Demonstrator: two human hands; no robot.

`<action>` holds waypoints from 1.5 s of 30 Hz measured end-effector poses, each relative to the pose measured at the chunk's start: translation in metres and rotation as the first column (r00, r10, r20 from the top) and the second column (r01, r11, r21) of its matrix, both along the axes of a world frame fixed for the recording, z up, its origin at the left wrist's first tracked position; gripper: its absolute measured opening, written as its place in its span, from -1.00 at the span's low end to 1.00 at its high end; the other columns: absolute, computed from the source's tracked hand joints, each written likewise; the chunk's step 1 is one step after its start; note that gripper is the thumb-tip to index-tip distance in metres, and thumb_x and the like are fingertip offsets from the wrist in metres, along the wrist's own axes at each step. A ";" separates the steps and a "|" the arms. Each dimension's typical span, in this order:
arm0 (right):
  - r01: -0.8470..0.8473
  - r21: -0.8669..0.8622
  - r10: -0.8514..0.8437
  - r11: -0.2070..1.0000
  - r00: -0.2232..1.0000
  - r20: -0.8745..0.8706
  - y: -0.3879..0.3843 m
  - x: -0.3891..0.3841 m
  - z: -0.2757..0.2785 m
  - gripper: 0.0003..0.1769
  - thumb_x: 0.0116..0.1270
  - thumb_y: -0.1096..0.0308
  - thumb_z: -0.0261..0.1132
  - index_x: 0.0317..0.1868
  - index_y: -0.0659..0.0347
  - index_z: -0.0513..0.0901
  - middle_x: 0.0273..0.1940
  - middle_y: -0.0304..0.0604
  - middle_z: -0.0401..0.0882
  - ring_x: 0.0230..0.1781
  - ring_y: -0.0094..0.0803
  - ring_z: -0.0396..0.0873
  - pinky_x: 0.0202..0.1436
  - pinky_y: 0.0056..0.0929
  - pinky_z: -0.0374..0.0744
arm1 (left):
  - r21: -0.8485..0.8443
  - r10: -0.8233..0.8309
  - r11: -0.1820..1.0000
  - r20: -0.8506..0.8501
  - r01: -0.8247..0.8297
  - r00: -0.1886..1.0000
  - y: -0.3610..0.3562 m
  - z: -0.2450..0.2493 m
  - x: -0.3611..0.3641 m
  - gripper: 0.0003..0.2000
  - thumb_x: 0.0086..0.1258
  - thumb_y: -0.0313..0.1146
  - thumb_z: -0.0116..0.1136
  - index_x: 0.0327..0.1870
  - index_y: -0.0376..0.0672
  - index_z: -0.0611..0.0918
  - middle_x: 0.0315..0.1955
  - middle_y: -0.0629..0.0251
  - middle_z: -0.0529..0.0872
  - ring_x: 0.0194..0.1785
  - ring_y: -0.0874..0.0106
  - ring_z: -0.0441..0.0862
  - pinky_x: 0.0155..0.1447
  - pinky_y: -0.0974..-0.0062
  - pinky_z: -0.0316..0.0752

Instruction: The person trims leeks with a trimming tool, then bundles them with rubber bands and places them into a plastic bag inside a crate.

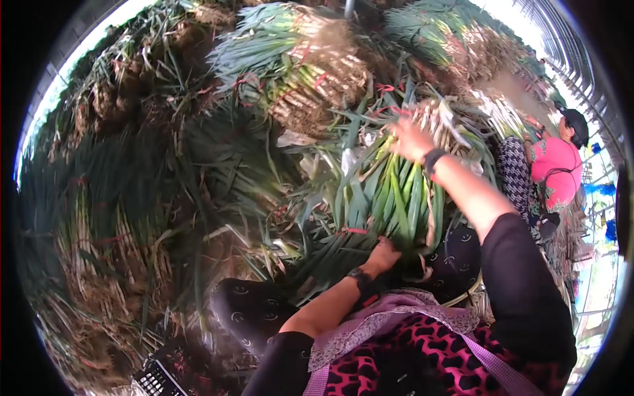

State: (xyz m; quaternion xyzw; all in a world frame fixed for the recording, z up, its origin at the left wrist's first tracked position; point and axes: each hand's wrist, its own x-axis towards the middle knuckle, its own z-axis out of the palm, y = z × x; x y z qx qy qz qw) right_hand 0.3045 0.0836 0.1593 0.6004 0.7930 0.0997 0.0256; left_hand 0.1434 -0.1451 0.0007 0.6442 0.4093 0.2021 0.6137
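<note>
Onions point(396, 188) with long green leaves lay in a loose heap just in front of my knees, pale stalks away from me and leaf tips toward me. My right hand point(413, 140) was on the upper part of the heap, where leaf met stalk, its fingers partly bent; I cannot tell whether they had hold of anything. My left hand point(383, 256) was low among the leaf ends, fingers curled in, and what, if anything, was inside them was hidden.

Handling them well, to my mind, meant a light touch on the leaves, which could crease easily, and a firmer one nearer the pale stalks. With my hands that far apart, I thought it best to keep the leaves running one way and not twist one end against the other.

A red tie point(356, 231) lay just beside my left hand. Beyond the heap was a big bundle point(317, 72), roots showing, and more bundles point(82, 218) lay to my left. Off to my right sat another person point(556, 168) in a pink top.
</note>
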 end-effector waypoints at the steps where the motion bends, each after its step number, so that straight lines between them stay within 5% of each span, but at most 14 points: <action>1: 0.087 -0.212 -0.072 0.973 0.994 0.077 -0.024 -0.038 -0.005 -0.30 0.16 -0.05 0.26 0.30 -0.04 0.36 0.23 -0.06 0.36 0.23 -0.12 0.37 0.24 -0.10 0.37 | -0.049 0.015 0.999 0.092 -0.011 0.996 0.001 0.006 -0.004 -0.53 0.18 -0.39 0.15 0.09 -0.45 0.36 -0.22 -0.05 0.65 -0.15 0.20 0.65 -0.08 0.32 0.50; 4: -0.213 -0.152 0.187 0.965 0.967 -0.170 -0.031 -0.104 -0.073 -0.50 0.15 0.00 0.27 0.01 0.11 0.52 0.03 -0.11 0.51 0.08 -0.16 0.48 0.08 -0.16 0.47 | -0.188 -0.142 0.965 0.202 0.181 0.969 0.011 0.042 -0.016 -0.49 0.19 -0.40 0.18 0.11 -0.46 0.30 -0.11 0.01 0.63 -0.04 0.26 0.60 0.01 0.38 0.48; 9: -0.350 -0.367 0.242 0.862 0.919 -0.310 0.007 -0.227 -0.152 -0.19 0.14 0.00 0.28 0.32 0.24 0.26 0.29 0.00 0.30 0.29 -0.11 0.30 0.34 -0.20 0.27 | -0.021 -0.237 0.965 0.354 0.261 0.905 0.013 -0.001 -0.045 -0.62 0.15 -0.53 0.05 0.05 -0.31 0.52 -0.19 0.13 0.67 -0.09 0.32 0.61 -0.01 0.42 0.49; 13: -0.366 -0.320 0.291 0.874 0.921 -0.259 0.019 -0.270 -0.211 -0.17 0.12 0.01 0.29 0.33 0.25 0.24 0.29 0.03 0.28 0.32 -0.13 0.26 0.39 -0.17 0.17 | -0.498 0.264 0.857 0.208 -0.130 0.942 0.063 0.029 -0.130 -0.67 0.11 -0.47 0.05 -0.06 -0.27 0.58 -0.37 0.19 0.71 -0.28 0.20 0.66 -0.14 0.29 0.53; 16: -0.265 -0.534 0.310 0.803 0.951 -0.005 -0.005 -0.270 -0.231 -0.25 0.11 0.04 0.28 0.26 0.25 0.33 0.20 -0.02 0.41 0.24 -0.15 0.37 0.30 -0.17 0.28 | 0.068 0.811 0.580 -0.137 -0.812 0.568 0.074 -0.048 -0.157 -0.81 0.20 -0.43 0.05 -0.19 -0.20 0.60 -0.38 0.07 0.70 -0.31 0.15 0.66 -0.17 0.26 0.52; 23: -0.453 -0.785 0.799 0.423 0.595 0.087 -0.088 -0.216 -0.282 -0.85 0.09 0.22 0.18 -0.45 -0.01 0.68 -0.33 -0.19 0.66 -0.26 -0.27 0.64 -0.24 -0.17 0.52 | -0.208 0.724 0.590 -0.293 -0.780 0.625 0.036 -0.079 -0.140 -0.64 0.37 -0.22 -0.08 0.10 -0.21 0.42 -0.22 -0.17 0.64 -0.10 -0.11 0.57 -0.04 0.10 0.45; 26: -0.323 -0.872 0.428 0.367 0.891 -0.149 -0.049 -0.243 -0.242 -0.89 0.02 0.33 0.23 -0.43 0.11 0.65 -0.35 -0.17 0.65 -0.32 -0.28 0.64 -0.28 -0.19 0.56 | -0.299 0.697 0.630 -0.190 -0.717 0.692 0.028 -0.118 -0.149 -0.61 0.35 -0.22 -0.07 0.16 -0.15 0.40 -0.20 -0.19 0.63 -0.07 -0.11 0.56 -0.01 0.10 0.44; 29: -0.449 -0.659 -0.396 0.603 0.549 -0.736 0.001 -0.233 -0.319 -0.93 0.09 0.43 0.24 -0.38 0.23 0.59 -0.38 -0.15 0.60 -0.34 -0.32 0.61 -0.31 -0.32 0.59 | -0.220 0.476 0.820 -0.249 -0.528 0.843 0.013 -0.146 -0.131 -0.63 0.28 -0.15 -0.02 0.02 -0.13 0.57 -0.16 -0.13 0.63 -0.03 -0.05 0.56 0.06 0.14 0.44; 31: -0.256 -0.867 -0.905 0.426 -0.113 -0.411 0.005 -0.251 -0.320 -0.87 0.22 0.38 0.21 -0.26 0.25 0.56 -0.32 -0.13 0.58 -0.35 -0.30 0.59 -0.24 -0.34 0.61 | -0.233 0.399 0.865 -0.218 -0.445 0.891 0.008 -0.143 -0.132 -0.62 0.28 -0.12 -0.03 -0.02 -0.15 0.60 -0.15 -0.11 0.63 -0.02 -0.03 0.56 0.07 0.15 0.44; 32: -0.092 -0.895 -0.900 0.436 -0.056 -0.433 0.011 -0.266 -0.308 -0.84 0.20 0.39 0.22 -0.23 0.26 0.54 -0.31 -0.12 0.57 -0.34 -0.30 0.58 -0.22 -0.31 0.61 | -0.235 0.392 0.865 -0.232 -0.443 0.890 0.011 -0.136 -0.132 -0.62 0.28 -0.11 -0.03 -0.03 -0.15 0.60 -0.16 -0.10 0.64 -0.02 -0.03 0.56 0.07 0.16 0.44; 36: -0.065 -0.882 -0.745 0.466 -0.566 -0.352 0.020 -0.303 -0.301 -0.86 0.22 0.35 0.19 -0.43 0.23 0.52 -0.55 -0.22 0.45 -0.55 -0.38 0.47 -0.52 -0.41 0.47 | -0.234 0.363 0.873 -0.273 -0.427 0.891 0.015 -0.142 -0.135 -0.62 0.29 -0.10 -0.04 -0.06 -0.18 0.61 -0.19 -0.09 0.64 -0.03 -0.03 0.56 0.07 0.17 0.44; 39: -0.207 -0.898 -0.633 0.388 -0.769 -0.096 0.027 -0.299 -0.296 -0.82 0.23 0.34 0.20 -0.52 0.13 0.43 -0.62 -0.26 0.34 -0.65 -0.45 0.33 -0.59 -0.44 0.37 | -0.127 0.766 0.486 -0.415 -0.865 0.491 0.023 -0.104 -0.155 -0.79 0.20 -0.30 0.15 -0.20 -0.18 0.62 -0.32 0.00 0.67 -0.19 0.08 0.62 -0.03 0.22 0.49; 40: -0.275 -0.894 -0.608 0.353 -0.794 0.004 0.029 -0.296 -0.295 -0.79 0.22 0.34 0.20 -0.54 0.09 0.40 -0.65 -0.27 0.30 -0.68 -0.47 0.28 -0.61 -0.46 0.33 | 0.285 0.924 0.291 -0.332 -0.913 0.191 0.024 -0.112 -0.165 -0.80 0.09 -0.44 0.22 -0.23 -0.20 0.61 -0.36 0.09 0.64 -0.22 0.11 0.59 -0.04 0.25 0.48; 45: -0.351 -0.859 -0.767 0.374 -0.637 -0.074 -0.009 -0.333 -0.239 -0.92 0.27 0.40 0.16 -0.36 0.06 0.42 -0.41 -0.30 0.47 -0.71 -0.59 0.23 -0.71 -0.66 0.29 | 0.656 0.840 0.041 -0.431 -0.754 -0.329 0.002 -0.162 -0.254 -0.42 -0.01 -0.45 0.34 0.13 -0.26 0.45 -0.07 0.00 0.56 0.06 0.01 0.47 0.15 0.15 0.36</action>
